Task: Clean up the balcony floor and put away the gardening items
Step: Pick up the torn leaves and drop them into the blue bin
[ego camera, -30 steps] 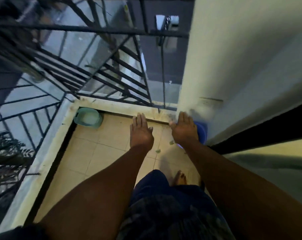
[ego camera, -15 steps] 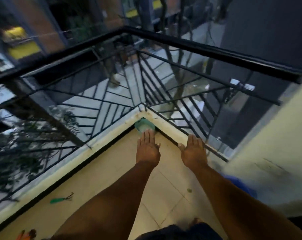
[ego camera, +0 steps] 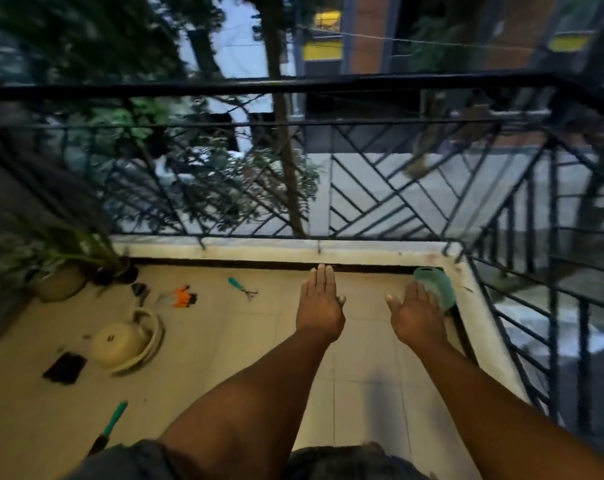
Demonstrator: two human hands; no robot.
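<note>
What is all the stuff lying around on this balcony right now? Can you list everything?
Watering can: one, cream, on its side on the floor tiles at left.
Potted plant: one, green leaves in a pale pot, far left corner.
Hand rake: one, teal handle, near the railing.
Teal-handled tool: one, dark head, near left floor.
Gloves: orange and grey, count unclear, beside the rake.
Flat object: one, black, left of the can.
Pot: one, teal, far right corner.
Railing: one, black metal, around the edge.
Left hand: open, empty.
Right hand: open, in front of the pot.
</note>
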